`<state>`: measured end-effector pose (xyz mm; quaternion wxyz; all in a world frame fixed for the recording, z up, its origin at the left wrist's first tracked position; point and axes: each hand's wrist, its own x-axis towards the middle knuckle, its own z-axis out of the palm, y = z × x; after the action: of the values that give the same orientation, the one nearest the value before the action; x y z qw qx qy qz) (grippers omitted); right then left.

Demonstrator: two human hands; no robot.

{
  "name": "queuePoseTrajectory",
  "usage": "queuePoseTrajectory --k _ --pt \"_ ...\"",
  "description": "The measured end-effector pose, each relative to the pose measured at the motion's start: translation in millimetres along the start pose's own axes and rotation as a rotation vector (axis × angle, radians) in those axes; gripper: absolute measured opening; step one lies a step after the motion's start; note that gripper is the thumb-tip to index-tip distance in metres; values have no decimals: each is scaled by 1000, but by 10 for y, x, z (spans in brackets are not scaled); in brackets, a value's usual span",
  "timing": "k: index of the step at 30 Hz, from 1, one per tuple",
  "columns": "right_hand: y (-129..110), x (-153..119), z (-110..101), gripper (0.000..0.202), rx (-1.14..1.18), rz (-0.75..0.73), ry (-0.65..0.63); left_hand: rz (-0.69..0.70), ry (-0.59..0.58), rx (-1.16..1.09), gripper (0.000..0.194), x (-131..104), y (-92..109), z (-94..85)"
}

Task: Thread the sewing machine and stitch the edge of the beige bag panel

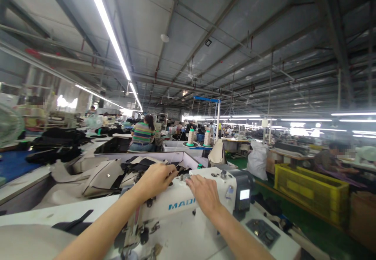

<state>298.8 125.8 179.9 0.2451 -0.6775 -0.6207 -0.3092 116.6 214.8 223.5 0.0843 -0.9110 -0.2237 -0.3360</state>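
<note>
A white sewing machine with blue lettering stands right in front of me. My left hand is over the left part of its top, fingers bent together; whatever they pinch is too small to make out. Beside it, my right hand rests on the machine's top with its fingertips near small metal parts; what they hold, if anything, cannot be seen. Two thread cones stand behind the machine, and a thin thread runs up near my left hand. The needle area is below my left forearm.
Beige fabric pieces fill a bin at the left. A yellow crate and a white sack stand at the right. A person in a striped shirt sits ahead; another person is at the right.
</note>
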Motion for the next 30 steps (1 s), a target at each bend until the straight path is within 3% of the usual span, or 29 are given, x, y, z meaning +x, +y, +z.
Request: queuePoseTrajectory --k 6,9,11,16,19,21,25,30 --pt "1055 102 -566 50 229 342 170 -186 218 -212 33 -49 2 -136" --pt "1251 44 -829 56 379 372 197 -304 300 -393 40 -182 148 -167" --pt "1044 -105 -882 59 508 283 138 -368 270 -562 53 -348 332 -153" --pt "20 -772 -770 53 851 74 -123 -552 59 -998 88 -952 900 -128" --pt "-403 -1156 -697 39 1031 108 -115 -703 58 -1448 84 -1325 1162 -168" --pt "-593 -1349 -650 33 1135 180 -134 -756 103 -1632 84 -1550 1281 -184" --pt "-944 -1604 -601 32 1288 276 -271 -815 120 -1542 91 -1927 1386 -127" --pt "-1271 -1729 -575 13 1377 187 -351 -850 93 -1446 100 -2271 1327 -7"
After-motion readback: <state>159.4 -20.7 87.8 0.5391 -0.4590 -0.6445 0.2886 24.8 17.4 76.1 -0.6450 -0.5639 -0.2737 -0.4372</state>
